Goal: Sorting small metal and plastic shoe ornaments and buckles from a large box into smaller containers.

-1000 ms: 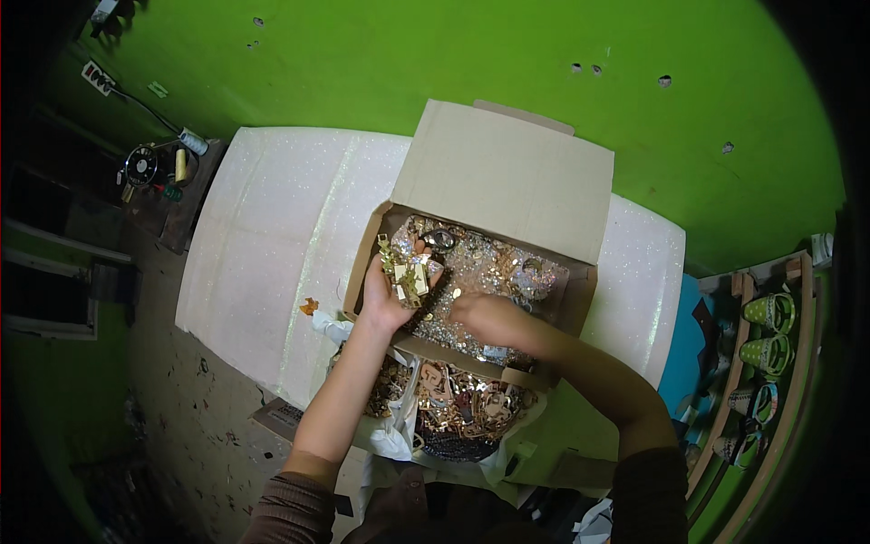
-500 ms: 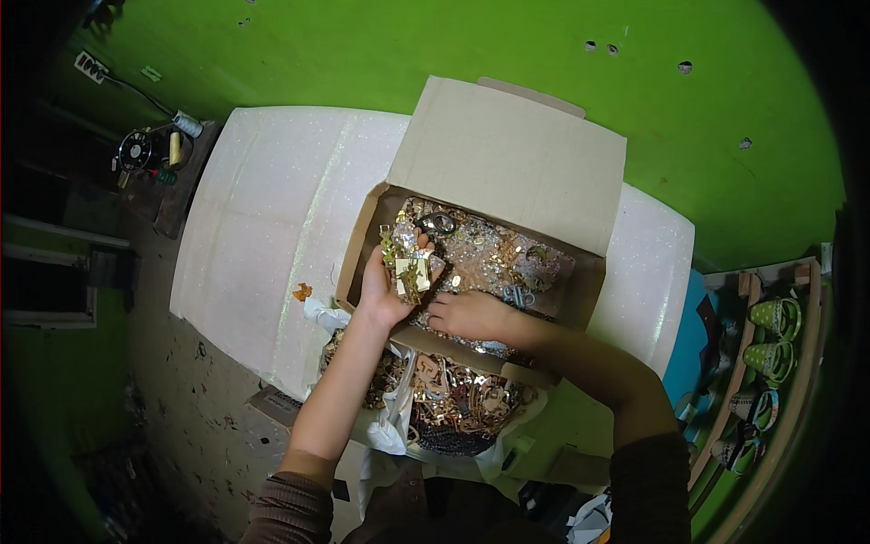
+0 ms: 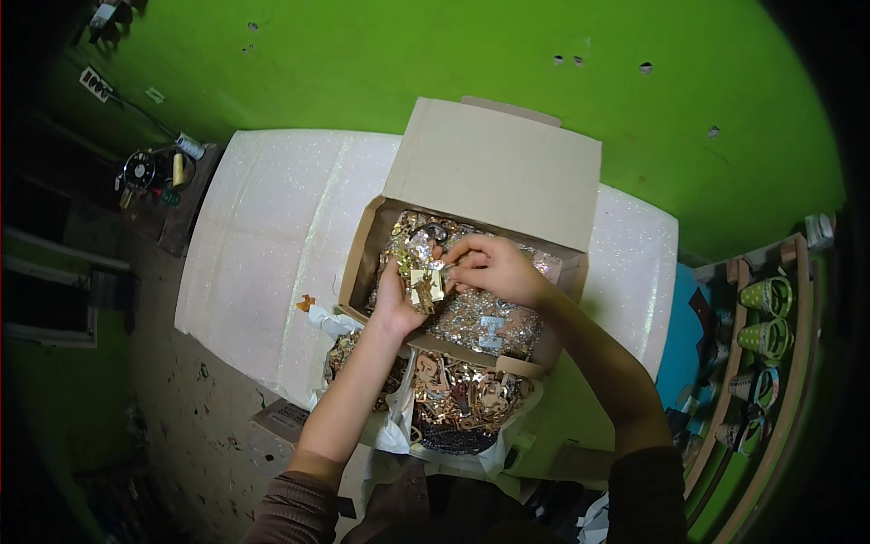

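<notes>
Patterned sandals [image 3: 766, 337] sat on a wooden rack [image 3: 803, 263] at right; at left, spools [image 3: 178, 170] stood on a small table [image 3: 149, 220] near the green wall [image 3: 317, 63].

From my end, head view: left hand [image 3: 396, 301] cups gold pieces [image 3: 426, 285] over an open cardboard box [image 3: 359, 263]. Right hand [image 3: 500, 270] just beside them, fingers bent; I can't tell if it pinches anything. Sparkling trinkets [image 3: 462, 319] fill the box bottom. White glittery surface [image 3: 263, 227] underneath. Green sandals [image 3: 763, 336] on a wooden rack [image 3: 801, 263], far right.
</notes>
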{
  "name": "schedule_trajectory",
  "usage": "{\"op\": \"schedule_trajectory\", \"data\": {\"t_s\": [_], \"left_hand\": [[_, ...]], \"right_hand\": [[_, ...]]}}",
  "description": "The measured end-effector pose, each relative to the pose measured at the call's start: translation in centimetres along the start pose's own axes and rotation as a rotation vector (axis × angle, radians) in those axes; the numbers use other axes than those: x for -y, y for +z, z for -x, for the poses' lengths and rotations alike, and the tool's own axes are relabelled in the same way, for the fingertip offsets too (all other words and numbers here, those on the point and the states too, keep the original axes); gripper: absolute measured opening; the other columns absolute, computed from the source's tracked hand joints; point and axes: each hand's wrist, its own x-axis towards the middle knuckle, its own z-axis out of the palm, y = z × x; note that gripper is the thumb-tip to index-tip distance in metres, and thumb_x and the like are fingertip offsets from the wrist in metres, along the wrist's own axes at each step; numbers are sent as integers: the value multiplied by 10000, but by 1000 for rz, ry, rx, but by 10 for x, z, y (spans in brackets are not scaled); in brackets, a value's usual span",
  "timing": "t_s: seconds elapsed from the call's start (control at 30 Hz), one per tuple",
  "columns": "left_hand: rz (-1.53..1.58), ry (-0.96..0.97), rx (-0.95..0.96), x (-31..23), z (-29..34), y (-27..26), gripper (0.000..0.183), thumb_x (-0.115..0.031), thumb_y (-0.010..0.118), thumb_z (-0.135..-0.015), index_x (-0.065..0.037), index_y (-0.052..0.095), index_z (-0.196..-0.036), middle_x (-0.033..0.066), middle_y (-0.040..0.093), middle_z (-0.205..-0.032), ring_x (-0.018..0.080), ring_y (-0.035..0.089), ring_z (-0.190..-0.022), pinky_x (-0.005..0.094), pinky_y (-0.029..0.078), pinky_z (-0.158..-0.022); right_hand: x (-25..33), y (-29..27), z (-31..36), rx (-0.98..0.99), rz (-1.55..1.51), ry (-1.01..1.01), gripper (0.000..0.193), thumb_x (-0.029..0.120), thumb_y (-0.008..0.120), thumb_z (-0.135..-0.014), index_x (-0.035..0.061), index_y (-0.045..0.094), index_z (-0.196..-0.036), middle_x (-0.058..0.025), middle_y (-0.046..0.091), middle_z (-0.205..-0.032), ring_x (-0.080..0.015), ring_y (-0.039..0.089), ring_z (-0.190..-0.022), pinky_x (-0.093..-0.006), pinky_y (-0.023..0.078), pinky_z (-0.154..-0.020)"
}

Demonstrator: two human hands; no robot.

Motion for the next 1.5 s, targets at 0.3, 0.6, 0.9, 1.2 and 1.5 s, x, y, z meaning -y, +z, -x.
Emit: {"op": "schedule_trajectory", "data": {"t_s": [0.3,0.6,0.9,1.2,1.5], "left_hand": [[-40,-155,245,14,16,9,429,-363,271,-895,-47,513,-1058,126,569,-1011,242,557,-952,407,455,-840],[-5,-188,199,-7,49,4,431,-353,256,-902,-50,520,-1059,93,576,-1002,241,549,-943,457,440,-842],[-43,-328,253,-48,115,-60,374,-339,328,-886,-69,543,-1030,88,585,-970,230,566,-886,458,467,-797],[22,-260,262,-77,134,-115,392,-320,318,-873,-29,547,-1003,117,581,-958,257,555,-892,427,457,-806],[-19,-214,181,-68,146,-125,348,-306,325,-869,-59,550,-967,84,584,-909,229,555,-831,382,472,-745]], "right_hand": [[42,35,21,-124,379,-13,201,48,558,-799,-21,574,-987,-68,619,-796,-99,584,-744,-213,476,-675],[17,68,59,-511,-199,-199,207,21,489,-844,-68,513,-1029,-121,578,-922,-143,583,-823,-209,492,-722],[-32,168,65,-648,-457,-147,195,20,475,-846,-74,501,-1015,-138,585,-910,-140,590,-777,-187,476,-647],[-60,259,50,-620,316,-87,201,184,560,-824,4,598,-906,-20,589,-751,-75,507,-651,-218,422,-584],[-55,321,50,-958,473,-94,278,200,596,-763,23,539,-970,-99,595,-756,-207,592,-662,-302,458,-585]]}}
